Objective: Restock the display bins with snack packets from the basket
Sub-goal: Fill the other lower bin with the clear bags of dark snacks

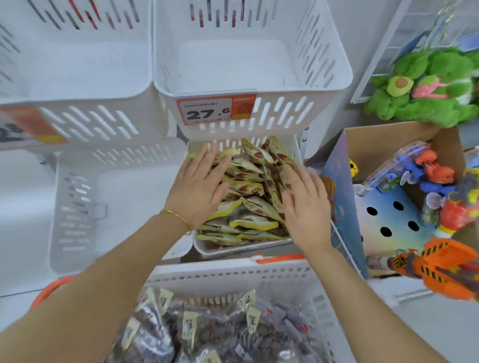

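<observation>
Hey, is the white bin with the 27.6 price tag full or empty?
Empty: the bin with the 27.6 price tag shows only its bare white floor inside.

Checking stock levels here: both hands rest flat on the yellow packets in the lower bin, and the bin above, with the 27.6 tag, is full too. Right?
Not quite: the head view shows the upper bin, behind the 27.6 tag, empty. As you say, the left hand and right hand rest flat on the yellow packets in the lower bin.
</observation>
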`<state>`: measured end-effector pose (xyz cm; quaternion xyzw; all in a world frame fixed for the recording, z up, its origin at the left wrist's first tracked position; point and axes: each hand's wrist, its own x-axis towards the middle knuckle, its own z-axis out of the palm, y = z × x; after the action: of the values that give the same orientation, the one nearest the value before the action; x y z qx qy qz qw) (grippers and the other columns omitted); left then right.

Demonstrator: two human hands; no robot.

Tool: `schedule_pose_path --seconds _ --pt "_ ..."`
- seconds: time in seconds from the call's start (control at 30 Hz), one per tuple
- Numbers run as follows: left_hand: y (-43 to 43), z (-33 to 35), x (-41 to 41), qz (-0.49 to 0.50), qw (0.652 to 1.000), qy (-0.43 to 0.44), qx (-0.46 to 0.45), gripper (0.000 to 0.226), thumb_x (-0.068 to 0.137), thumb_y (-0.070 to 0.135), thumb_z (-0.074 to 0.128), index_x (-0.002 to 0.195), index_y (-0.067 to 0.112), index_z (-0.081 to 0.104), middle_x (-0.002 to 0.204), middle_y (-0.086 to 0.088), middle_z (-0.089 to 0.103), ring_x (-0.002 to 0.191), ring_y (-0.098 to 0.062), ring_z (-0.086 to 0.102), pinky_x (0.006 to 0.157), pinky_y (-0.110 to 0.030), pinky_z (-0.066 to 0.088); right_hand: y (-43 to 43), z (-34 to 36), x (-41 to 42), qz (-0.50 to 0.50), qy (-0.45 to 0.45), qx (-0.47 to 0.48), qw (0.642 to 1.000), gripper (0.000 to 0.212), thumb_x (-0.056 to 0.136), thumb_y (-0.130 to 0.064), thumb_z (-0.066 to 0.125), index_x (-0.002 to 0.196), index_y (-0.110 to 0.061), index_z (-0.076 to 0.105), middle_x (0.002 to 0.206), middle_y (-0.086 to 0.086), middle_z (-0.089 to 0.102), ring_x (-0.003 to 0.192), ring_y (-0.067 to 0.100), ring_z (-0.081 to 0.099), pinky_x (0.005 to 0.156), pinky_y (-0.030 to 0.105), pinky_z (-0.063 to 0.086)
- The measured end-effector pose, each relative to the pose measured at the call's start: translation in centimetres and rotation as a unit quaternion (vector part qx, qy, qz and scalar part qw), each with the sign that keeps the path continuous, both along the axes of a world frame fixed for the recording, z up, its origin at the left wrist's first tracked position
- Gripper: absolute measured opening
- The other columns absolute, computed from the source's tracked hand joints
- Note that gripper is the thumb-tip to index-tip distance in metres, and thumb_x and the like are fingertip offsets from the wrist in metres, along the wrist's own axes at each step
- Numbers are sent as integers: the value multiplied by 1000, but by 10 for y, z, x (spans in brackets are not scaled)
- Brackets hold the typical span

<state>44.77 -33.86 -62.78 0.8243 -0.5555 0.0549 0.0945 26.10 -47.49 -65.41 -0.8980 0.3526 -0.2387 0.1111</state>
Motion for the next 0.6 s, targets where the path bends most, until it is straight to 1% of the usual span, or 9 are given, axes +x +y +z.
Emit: schedule_pose_path --seconds 0.07,0.13,0.23,0.3,0.37,0.43,0.47,0.53,0.6 --pt "46 3 -10 18 998 50 -25 67 89 53 4 149 25 16 158 -4 3 146 -20 0 116 -40 5 35 7 -13 -28 -80 37 996 48 98 -32 28 141 -17 43 148 2 41 137 18 31 117 39 22" --pt "95 2 -22 44 995 88 -24 69 88 55 4 149 24 18 158 -3 5 146 -20 2 117 -41 7 79 13 -23 -39 -135 73 987 42 98 -19 40 140 -16 44 145 1 44 136 15 31 116 38 23" --pt "162 -2 -43 72 991 110 17 73 86 57 1 149 24 16 157 -3 3 146 -21 1 118 -43 8 140 20 -34 -31 -154 118 981 42 98 -11 44 140 -17 44 145 -1 44 136 17 33 114 38 28" --pt "197 0 -53 83 989 116 32 76 84 56 2 148 21 20 157 -7 8 146 -24 4 118 -43 9 174 25 -38 -4 -131 139 982 43 98 -10 44 141 -19 43 145 -3 43 136 17 33 114 35 27" --pt "224 3 -60 89 989 114 36 77 84 55 2 148 19 24 156 -9 14 145 -25 8 118 -42 10 202 30 -43 26 -107 157 981 45 97 -8 43 140 -21 44 145 -5 43 135 14 33 114 29 24" --pt "245 5 -66 98 988 113 37 74 87 54 5 148 18 24 156 -8 17 145 -24 9 118 -42 12 221 36 -47 55 -75 190 977 44 97 -6 43 138 -21 46 143 -5 46 133 14 36 109 22 23" --pt "256 5 -70 103 987 114 37 69 89 52 9 147 18 26 156 -8 18 145 -24 10 118 -42 13 229 39 -47 69 -53 218 972 43 97 -6 42 137 -20 48 142 -4 47 132 14 39 107 22 26" --pt "273 3 -76 110 986 119 37 59 94 44 19 146 19 29 155 -8 22 145 -25 12 117 -42 15 242 40 -46 96 -1 282 955 39 97 -7 43 134 -18 52 139 -3 51 128 15 45 105 27 34" --pt "282 -1 -79 110 985 127 38 47 100 34 29 145 19 31 154 -9 24 144 -26 14 117 -43 16 251 38 -45 128 59 308 941 36 97 -11 48 131 -19 54 135 -2 54 124 16 50 102 31 39"
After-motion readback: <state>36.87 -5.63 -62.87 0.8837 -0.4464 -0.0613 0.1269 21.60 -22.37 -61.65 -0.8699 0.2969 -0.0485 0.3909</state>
